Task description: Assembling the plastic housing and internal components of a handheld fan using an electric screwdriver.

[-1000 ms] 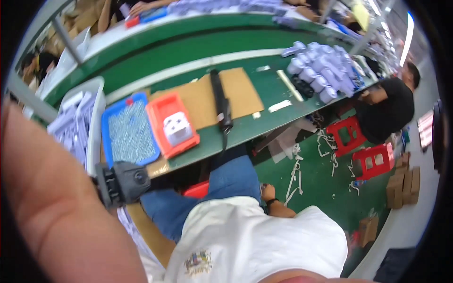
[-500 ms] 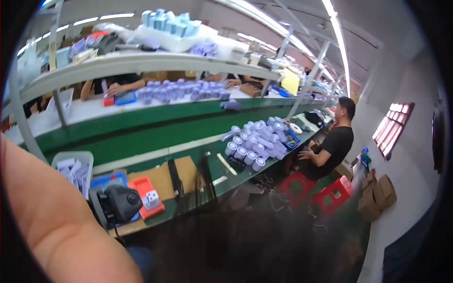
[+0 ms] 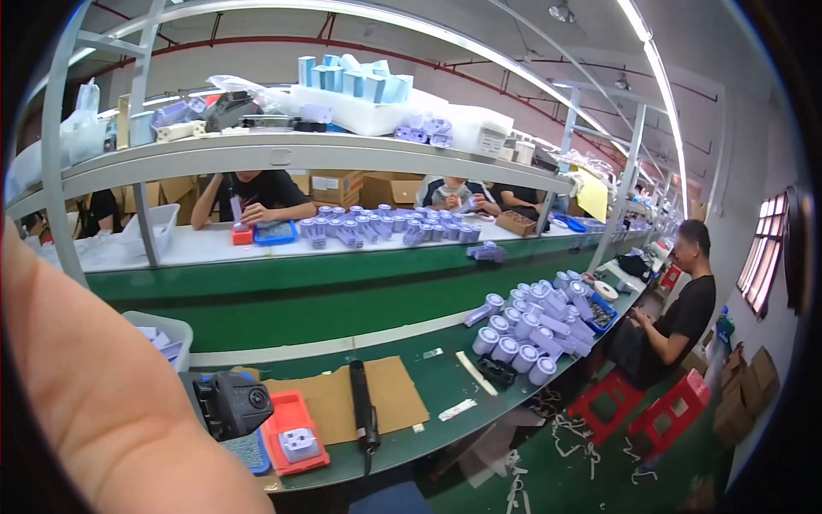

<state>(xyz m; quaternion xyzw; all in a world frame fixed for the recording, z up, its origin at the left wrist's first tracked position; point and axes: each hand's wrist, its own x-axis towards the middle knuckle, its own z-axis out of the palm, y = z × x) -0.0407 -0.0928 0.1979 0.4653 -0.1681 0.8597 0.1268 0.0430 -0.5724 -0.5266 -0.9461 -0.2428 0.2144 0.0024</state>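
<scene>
Very near the camera, my left hand (image 3: pixel 107 403) fills the lower left, smooth skin with its fingers out of sight. Past its edge shows a black device with a round lens (image 3: pixel 244 403); whether it is strapped to my arm I cannot tell. Beside that device, a red tray (image 3: pixel 291 407) holds a pale lilac block-shaped part (image 3: pixel 299 444). A blue tray (image 3: pixel 257 461) of small pieces is partly covered by the device. To the right, a black electric screwdriver (image 3: pixel 363 403) lies across a brown cardboard sheet (image 3: pixel 402 394). My right hand is not visible.
Lilac tubular housings (image 3: pixel 531 325) are heaped on the green bench (image 3: pixel 411 445), near a white strip (image 3: pixel 476 373). A translucent bin (image 3: pixel 184 334) stands left. A loaded shelf (image 3: pixel 342 158) spans above. A seated person (image 3: pixel 685 317) and red stools (image 3: pixel 672 411) are at right.
The camera view has swung, so the bench and its contents sit lower and farther right. The screwdriver and cardboard show more fully. My left hand still covers the lower left.
</scene>
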